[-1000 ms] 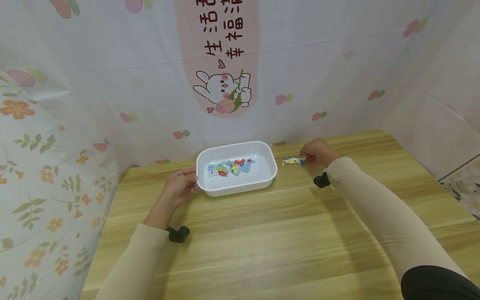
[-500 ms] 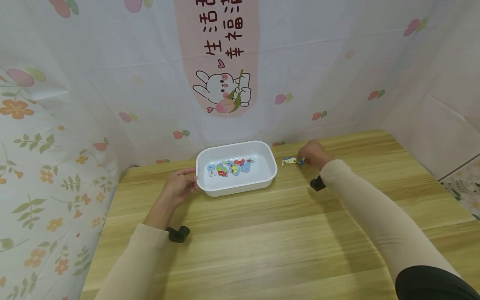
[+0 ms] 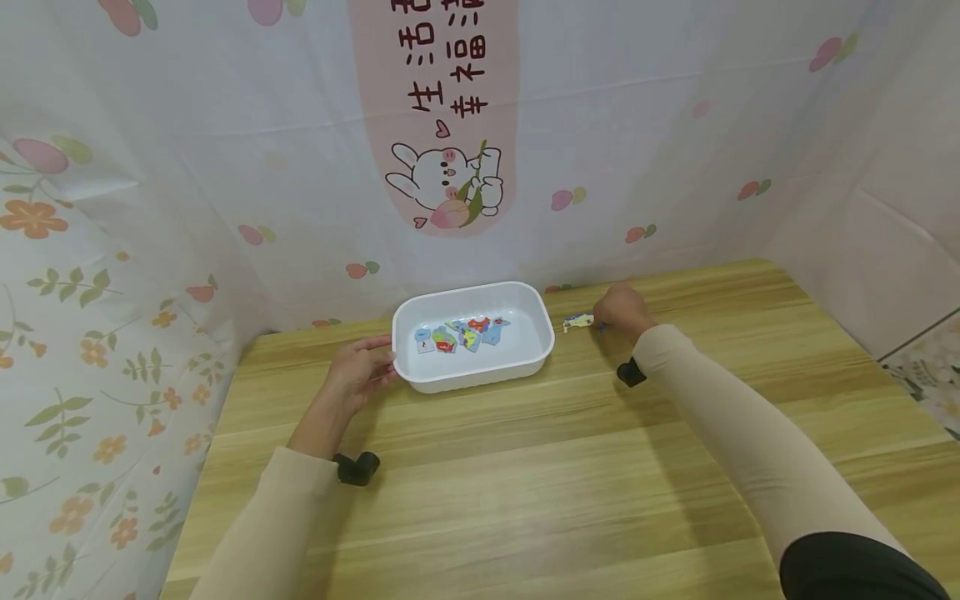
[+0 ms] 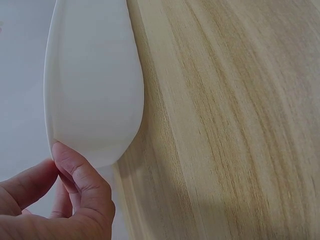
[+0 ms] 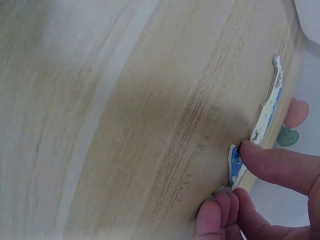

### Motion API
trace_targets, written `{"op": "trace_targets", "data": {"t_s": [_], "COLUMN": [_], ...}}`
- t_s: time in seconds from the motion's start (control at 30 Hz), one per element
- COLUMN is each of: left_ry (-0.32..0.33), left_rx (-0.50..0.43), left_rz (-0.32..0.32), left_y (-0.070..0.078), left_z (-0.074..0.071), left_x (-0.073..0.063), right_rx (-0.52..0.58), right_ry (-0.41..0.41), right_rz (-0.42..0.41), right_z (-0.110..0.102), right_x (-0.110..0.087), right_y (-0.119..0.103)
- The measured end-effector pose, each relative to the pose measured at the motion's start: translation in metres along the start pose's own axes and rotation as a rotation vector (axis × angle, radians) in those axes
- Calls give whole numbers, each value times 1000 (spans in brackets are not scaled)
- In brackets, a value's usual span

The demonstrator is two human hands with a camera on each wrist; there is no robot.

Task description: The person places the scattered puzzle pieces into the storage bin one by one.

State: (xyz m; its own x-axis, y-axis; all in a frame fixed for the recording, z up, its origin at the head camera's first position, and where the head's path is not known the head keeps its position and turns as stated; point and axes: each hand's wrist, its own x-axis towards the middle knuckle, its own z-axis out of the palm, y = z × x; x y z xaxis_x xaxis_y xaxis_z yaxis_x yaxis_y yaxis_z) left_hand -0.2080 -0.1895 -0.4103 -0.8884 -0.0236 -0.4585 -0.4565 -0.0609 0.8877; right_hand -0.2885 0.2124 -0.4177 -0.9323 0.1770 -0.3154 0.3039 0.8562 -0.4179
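At the left end of the white tray [image 3: 528, 372], my left hand [image 3: 362, 375] pinches its rim between thumb and fingers, as the left wrist view shows up close. Several flat, colourful jigsaw pieces [image 3: 444, 342] lie inside the tray. To the tray's right, a long, irregular puzzle piece [image 5: 267, 107] in cream and blue lies on the table. My right hand [image 3: 624, 308] pinches the right end of that piece, the thumb [image 5: 277, 167] on top and the fingers curled at its edge. That end is partly hidden under the hand in the head view.
The wood-grain table [image 3: 495, 483] meets a printed cloth backdrop [image 3: 622, 150] right behind the tray. Another cloth with flowers [image 3: 97, 375] hangs along the left side. Black wrist mounts [image 3: 357, 468] sit under both forearms, close to the tabletop.
My right hand has slid slightly left, further over the puzzle piece's right end, and covers more of it. The left hand, tray and pieces inside have stayed put.
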Motion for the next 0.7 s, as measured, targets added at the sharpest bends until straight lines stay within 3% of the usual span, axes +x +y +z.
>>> {"op": "trace_targets", "data": {"t_s": [0.7], "left_ry": [-3], "left_rx": [6], "left_rz": [9], "left_y": [-1], "left_z": [-1], "left_x": [0], "right_rx": [-85], "right_ry": [-6], "right_rz": [17], "right_z": [0], "right_x": [1], "right_y": [-4]}}
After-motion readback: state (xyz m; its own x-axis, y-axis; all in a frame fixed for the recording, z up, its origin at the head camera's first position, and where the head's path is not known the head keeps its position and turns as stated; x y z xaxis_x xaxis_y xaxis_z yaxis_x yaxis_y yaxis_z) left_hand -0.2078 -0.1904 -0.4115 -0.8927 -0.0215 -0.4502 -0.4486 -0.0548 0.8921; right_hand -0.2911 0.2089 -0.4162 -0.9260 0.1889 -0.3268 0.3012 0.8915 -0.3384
